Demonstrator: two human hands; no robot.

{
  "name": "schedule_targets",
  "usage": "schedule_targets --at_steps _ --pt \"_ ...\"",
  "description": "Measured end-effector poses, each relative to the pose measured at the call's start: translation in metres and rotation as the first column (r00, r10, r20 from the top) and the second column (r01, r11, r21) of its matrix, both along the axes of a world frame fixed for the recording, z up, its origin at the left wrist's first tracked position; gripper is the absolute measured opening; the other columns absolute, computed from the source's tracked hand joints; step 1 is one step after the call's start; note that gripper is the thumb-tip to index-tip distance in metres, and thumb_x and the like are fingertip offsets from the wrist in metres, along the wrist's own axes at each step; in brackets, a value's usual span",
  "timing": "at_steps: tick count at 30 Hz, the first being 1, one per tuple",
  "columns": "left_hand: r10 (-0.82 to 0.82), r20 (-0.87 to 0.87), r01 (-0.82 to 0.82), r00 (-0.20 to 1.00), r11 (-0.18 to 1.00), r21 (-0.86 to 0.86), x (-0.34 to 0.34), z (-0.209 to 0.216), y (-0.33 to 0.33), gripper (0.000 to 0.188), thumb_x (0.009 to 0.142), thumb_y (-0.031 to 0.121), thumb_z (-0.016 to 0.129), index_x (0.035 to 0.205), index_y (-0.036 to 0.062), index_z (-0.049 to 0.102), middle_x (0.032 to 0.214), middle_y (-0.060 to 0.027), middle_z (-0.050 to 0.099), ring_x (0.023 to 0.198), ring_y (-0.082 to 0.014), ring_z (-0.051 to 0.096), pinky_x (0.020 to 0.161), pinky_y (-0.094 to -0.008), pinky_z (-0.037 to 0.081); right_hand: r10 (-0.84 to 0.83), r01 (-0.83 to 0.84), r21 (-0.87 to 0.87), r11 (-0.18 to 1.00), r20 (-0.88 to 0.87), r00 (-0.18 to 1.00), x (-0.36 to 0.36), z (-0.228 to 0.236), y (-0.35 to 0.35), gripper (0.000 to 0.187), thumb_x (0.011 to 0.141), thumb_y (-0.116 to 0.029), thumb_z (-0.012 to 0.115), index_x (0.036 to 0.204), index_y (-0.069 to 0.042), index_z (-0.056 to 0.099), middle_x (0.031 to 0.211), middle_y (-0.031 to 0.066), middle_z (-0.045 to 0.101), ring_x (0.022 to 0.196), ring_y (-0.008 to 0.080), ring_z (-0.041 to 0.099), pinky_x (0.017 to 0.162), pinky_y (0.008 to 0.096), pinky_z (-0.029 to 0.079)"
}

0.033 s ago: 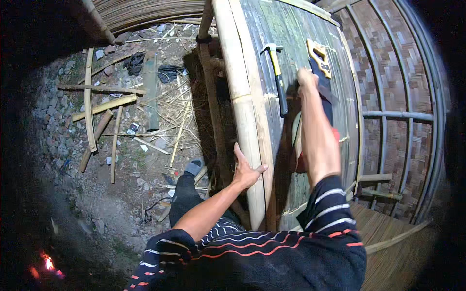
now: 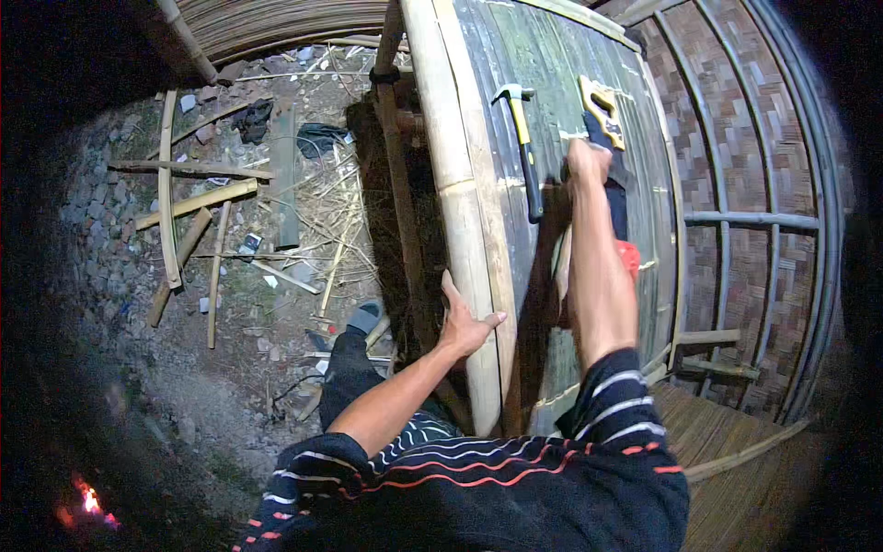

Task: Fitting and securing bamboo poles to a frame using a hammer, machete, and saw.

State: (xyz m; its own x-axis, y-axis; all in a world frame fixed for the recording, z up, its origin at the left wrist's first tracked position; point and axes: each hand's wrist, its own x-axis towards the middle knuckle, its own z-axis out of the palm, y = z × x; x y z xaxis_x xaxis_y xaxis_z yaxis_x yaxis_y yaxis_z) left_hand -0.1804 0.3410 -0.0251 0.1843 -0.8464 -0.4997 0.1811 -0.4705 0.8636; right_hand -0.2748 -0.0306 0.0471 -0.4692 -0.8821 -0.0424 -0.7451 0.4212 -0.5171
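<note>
Saw (image 2: 610,127) lies just beyond the curled right hand (image 2: 589,162), whose contents, if any, I cannot tell; hammer (image 2: 526,154) rests left of it. Left hand (image 2: 466,331), spread open on the pole (image 2: 452,147), should brace firmly while the right minds the saw.

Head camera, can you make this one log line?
left hand: on pale bamboo pole; right hand: closed near saw, grip unclear; hammer: on bamboo slats
</note>
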Motion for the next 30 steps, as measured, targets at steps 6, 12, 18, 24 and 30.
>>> schedule_targets --at_steps 6,12,18,24,30 --pt "0.000 -0.036 -0.002 0.999 0.998 -0.055 0.005 -0.020 0.009 0.137 0.074 0.032 0.093 0.159 -0.0011 -0.009 0.158 -0.0372 0.026 0.146 -0.0448 0.035 0.123 -0.0452 0.031 0.358 -0.402 -0.500 0.767 -0.186 0.915 0.008 0.103 0.267 0.051 0.091 -0.009 0.067 0.136 0.004 0.047 0.124 0.0196 0.061 0.109 0.0313 0.063 0.100 0.0413 0.048" --pt "0.010 -0.049 -0.012 0.999 0.999 -0.041 -0.005 -0.029 0.013 0.139 0.072 0.040 0.093 0.159 -0.0024 -0.007 0.153 -0.0345 0.039 0.141 -0.0423 0.045 0.119 -0.0441 0.036 0.588 -0.570 -0.221 0.791 0.021 0.808 0.004 0.151 0.453 0.062 0.092 -0.003 0.066 0.151 0.004 0.047 0.130 0.0209 0.066 0.112 0.0213 0.066 0.095 0.0331 0.051" --pt "0.002 -0.182 -0.028 0.983 0.989 -0.142 -0.001 -0.044 0.013 0.135 0.067 0.039 0.096 0.155 -0.0078 0.005 0.140 -0.0310 0.052 0.129 -0.0361 0.055 0.112 -0.0405 0.043 0.538 -0.533 -0.095 0.841 0.244 0.806 0.006 0.130 0.474 0.059 0.093 -0.006 0.069 0.148 0.002 0.051 0.127 0.0180 0.069 0.107 0.0171 0.066 0.092 0.0294 0.051" --pt "0.029 -0.008 -0.030 1.000 0.992 -0.119 -0.009 -0.049 0.018 0.133 0.063 0.043 0.098 0.151 -0.0079 0.012 0.139 -0.0315 0.052 0.126 -0.0372 0.057 0.109 -0.0421 0.045 0.583 -0.580 -0.071 0.812 0.143 0.800 0.035 0.131 0.461 0.057 0.094 -0.010 0.068 0.146 0.005 0.052 0.127 0.0244 0.069 0.110 0.0212 0.069 0.094 0.0326 0.053" --pt "0.124 -0.861 -0.070 0.494 0.992 0.102 -0.007 -0.029 0.017 0.103 0.094 0.086 0.013 0.117 0.0032 0.070 0.088 -0.0142 0.073 0.090 -0.0278 0.069 0.087 -0.0423 0.057 0.613 -0.619 0.079 0.781 0.092 0.785 0.081 0.162 0.443 0.057 0.094 -0.014 0.067 0.145 0.006 0.051 0.110 0.0339 0.069 0.103 0.0341 0.074 0.083 0.0389 0.057"
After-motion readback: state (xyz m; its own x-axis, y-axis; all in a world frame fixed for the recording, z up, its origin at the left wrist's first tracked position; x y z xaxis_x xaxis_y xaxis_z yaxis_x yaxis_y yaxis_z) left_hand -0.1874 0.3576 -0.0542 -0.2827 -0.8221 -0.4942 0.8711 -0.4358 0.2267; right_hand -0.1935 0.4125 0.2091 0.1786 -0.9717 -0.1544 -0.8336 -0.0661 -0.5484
